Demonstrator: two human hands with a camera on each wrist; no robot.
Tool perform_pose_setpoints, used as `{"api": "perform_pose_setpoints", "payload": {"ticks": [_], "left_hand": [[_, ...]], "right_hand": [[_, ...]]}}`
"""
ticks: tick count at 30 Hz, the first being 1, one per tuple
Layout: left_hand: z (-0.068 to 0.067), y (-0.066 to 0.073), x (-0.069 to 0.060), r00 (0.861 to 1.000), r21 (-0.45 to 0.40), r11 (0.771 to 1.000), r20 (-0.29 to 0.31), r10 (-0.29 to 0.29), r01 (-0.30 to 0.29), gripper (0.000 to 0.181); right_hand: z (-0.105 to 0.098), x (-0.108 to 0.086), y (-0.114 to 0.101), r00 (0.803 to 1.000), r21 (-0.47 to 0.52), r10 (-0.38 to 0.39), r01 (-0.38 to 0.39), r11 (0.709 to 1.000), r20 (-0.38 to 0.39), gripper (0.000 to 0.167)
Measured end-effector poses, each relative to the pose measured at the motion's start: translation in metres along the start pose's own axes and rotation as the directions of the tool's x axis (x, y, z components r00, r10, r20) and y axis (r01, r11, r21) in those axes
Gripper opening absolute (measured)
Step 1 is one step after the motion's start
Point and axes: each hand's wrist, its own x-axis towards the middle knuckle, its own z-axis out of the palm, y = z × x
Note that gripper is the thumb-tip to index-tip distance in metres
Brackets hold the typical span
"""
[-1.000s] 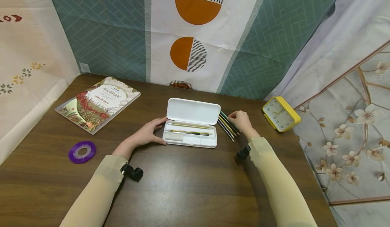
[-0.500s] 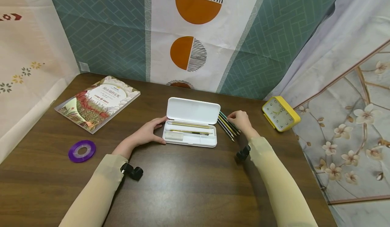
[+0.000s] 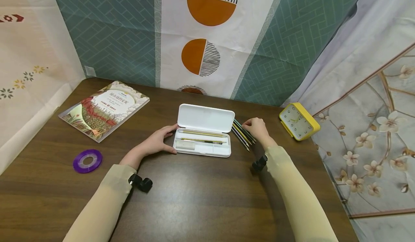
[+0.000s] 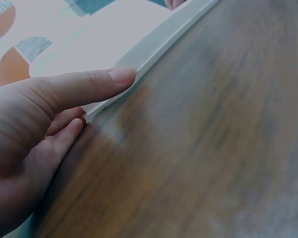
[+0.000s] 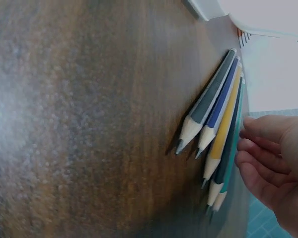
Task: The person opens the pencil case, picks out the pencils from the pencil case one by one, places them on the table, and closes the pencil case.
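A white pencil case (image 3: 203, 148) lies with its lid up, holding two pencils and a whitish eraser (image 3: 185, 145). My left hand (image 3: 155, 142) grips the case's left end; in the left wrist view the thumb of that hand (image 4: 49, 106) presses the front edge (image 4: 156, 58) and other fingers lie round the corner. Several pencils (image 3: 240, 135) lie side by side right of the case. My right hand (image 3: 258, 129) rests at their right side. In the right wrist view its loosely bent fingers (image 5: 258, 161) are beside the green pencil (image 5: 234, 144), with nothing seen between them.
At the back left lies a book (image 3: 105, 110), with a purple ring-shaped roll (image 3: 79, 161) in front of it. A yellow clock (image 3: 308, 117) stands at the right. Curtains and a patterned cloth hang behind and beside the table (image 3: 194, 202).
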Motion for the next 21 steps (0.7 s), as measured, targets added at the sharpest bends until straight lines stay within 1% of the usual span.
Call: {"api": "perform_pose_setpoints", "payload": {"ticks": [1,3,6,9,12,15,18,20,21], "left_hand": [[0.0,0.0,0.0,1.0,0.002,1.0,0.0,-0.001,0.001,0.106],[0.0,0.0,0.0,1.0,0.004,1.0,0.0,-0.003,0.003,0.106],[-0.001,0.0,0.0,1.0,0.007,1.0,-0.002,-0.006,0.006,0.106],[-0.001,0.0,0.0,1.0,0.01,1.0,-0.002,-0.004,0.004,0.105],[-0.001,0.0,0.0,1.0,0.015,1.0,-0.003,-0.002,0.002,0.105],[-0.001,0.0,0.0,1.0,0.012,1.0,-0.003,0.002,-0.002,0.105],[0.0,-0.001,0.0,1.0,0.009,1.0,-0.003,0.007,-0.007,0.105],[0.0,-0.001,0.0,1.0,0.012,1.0,-0.002,0.007,-0.007,0.105],[0.0,-0.001,0.001,1.0,0.015,1.0,-0.002,0.006,-0.006,0.105]], "right_hand": [[-0.001,0.0,-0.001,1.0,0.009,0.007,-0.006,1.0,-0.014,0.023],[-0.004,-0.001,-0.004,0.998,0.028,-0.002,0.004,1.0,-0.06,0.022],[-0.008,-0.002,-0.013,0.986,0.057,-0.04,0.05,0.997,-0.164,0.021],[-0.014,-0.004,-0.029,0.958,0.078,-0.091,0.116,0.99,-0.271,0.02],[-0.019,-0.009,-0.051,0.925,0.079,-0.149,0.188,0.979,-0.35,0.02],[-0.022,-0.013,-0.07,0.898,0.076,-0.202,0.25,0.965,-0.391,0.018],[-0.021,-0.016,-0.085,0.875,0.061,-0.263,0.313,0.948,-0.407,0.015],[-0.017,-0.017,-0.093,0.863,0.052,-0.304,0.353,0.934,-0.403,0.014],[-0.015,-0.018,-0.096,0.862,0.05,-0.321,0.369,0.928,-0.393,0.014]]}}
